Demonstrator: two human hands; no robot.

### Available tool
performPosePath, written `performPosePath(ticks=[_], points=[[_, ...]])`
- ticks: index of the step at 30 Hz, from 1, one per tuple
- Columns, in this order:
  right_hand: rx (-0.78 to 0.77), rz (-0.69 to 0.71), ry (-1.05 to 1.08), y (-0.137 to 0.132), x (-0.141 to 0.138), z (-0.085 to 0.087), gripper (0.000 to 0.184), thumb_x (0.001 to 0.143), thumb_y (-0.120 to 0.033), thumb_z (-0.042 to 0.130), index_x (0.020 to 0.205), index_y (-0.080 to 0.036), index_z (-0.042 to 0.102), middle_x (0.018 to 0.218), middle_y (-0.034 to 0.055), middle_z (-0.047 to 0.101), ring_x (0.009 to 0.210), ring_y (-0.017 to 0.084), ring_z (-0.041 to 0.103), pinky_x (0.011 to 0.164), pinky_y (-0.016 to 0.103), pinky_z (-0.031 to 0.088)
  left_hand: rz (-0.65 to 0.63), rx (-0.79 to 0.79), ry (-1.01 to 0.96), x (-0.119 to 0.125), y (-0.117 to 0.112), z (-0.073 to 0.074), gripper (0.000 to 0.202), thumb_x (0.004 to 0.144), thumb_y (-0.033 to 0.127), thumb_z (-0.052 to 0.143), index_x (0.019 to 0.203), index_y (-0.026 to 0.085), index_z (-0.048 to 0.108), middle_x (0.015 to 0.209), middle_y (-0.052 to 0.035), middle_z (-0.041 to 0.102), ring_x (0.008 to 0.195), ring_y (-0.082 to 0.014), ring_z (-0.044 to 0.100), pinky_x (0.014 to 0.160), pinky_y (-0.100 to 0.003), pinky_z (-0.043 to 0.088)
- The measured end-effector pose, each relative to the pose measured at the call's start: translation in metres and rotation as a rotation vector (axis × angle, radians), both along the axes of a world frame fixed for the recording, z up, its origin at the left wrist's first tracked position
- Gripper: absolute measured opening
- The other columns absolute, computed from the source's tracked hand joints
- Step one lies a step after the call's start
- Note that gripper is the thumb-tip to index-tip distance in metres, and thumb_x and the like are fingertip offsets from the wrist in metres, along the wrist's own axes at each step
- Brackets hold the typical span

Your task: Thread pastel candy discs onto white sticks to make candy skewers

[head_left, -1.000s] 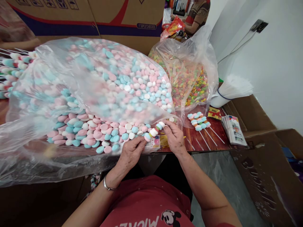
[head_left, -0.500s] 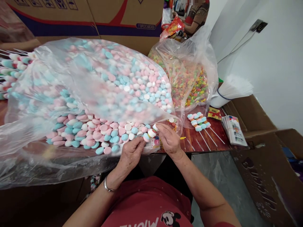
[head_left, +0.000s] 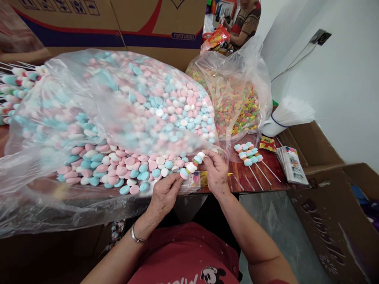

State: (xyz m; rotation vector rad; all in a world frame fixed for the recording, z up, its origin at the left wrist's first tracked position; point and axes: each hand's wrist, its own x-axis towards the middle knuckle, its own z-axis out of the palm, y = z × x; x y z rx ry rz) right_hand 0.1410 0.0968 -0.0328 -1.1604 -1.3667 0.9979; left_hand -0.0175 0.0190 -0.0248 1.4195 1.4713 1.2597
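Between my hands is a marshmallow skewer [head_left: 191, 168], a slanting row of white, pink and blue pieces with coloured gummy bits between them. My left hand [head_left: 167, 193] pinches its lower end; the stick itself is hidden by the fingers. At the upper end, my right hand [head_left: 216, 171] has thumb and fingers closed on a white marshmallow [head_left: 201, 155]. Just left of the skewer, loose pink, white and blue marshmallows [head_left: 121, 165] spill from a large clear plastic bag [head_left: 97, 114]. Three finished-looking marshmallow skewers [head_left: 248, 154] lie on the table to the right.
A bag of colourful gummy rings [head_left: 237, 102] stands behind. At right are a bundle of white sticks [head_left: 293, 112], a stack of printed cards [head_left: 292, 165] and an open carton [head_left: 328, 221]. More skewers [head_left: 20, 85] lie far left. Another person [head_left: 245, 23] is at the back.
My right hand has shifted slightly right and up along the skewer's end, and more of the row of pieces shows between my hands. My left hand stays nearly in place.
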Motion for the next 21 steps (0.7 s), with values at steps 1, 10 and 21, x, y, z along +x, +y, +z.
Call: performPosePath(ticks=[1,10,21], points=[[0.007,-0.01,0.023,-0.001,0.0,0.003,0.028,0.089,-0.042,0.055,0.105,-0.023,0.07,0.103,0.0036,0.073,0.096,0.02,0.068,0.088,0.036,0.057,0.0,-0.001,0.001,0.0,0.0,0.0,0.021,0.086,0.03,0.054,0.08,0.018,0.07,0.058,0.0028,0.054,0.054,-0.0113,0.043,0.053,-0.021,0.038],[0.44,0.053,-0.27,-0.01,0.009,0.015,0.025,0.094,-0.028,0.055,0.112,-0.022,0.071,0.106,0.0054,0.076,0.097,0.019,0.071,0.09,0.033,0.058,0.019,0.017,0.04,0.002,0.002,0.002,0.023,0.086,0.029,0.054,0.08,0.016,0.072,0.055,0.0044,0.049,0.052,-0.0099,0.04,0.049,-0.02,0.034],[0.586,0.048,-0.235,-0.013,0.001,0.009,0.027,0.093,-0.02,0.059,0.118,-0.025,0.068,0.108,0.0056,0.076,0.098,0.018,0.072,0.087,0.03,0.06,0.051,0.048,0.088,0.003,0.002,0.001,0.023,0.086,0.028,0.054,0.082,0.016,0.073,0.067,0.0,0.067,0.058,-0.0119,0.052,0.057,-0.02,0.042]])
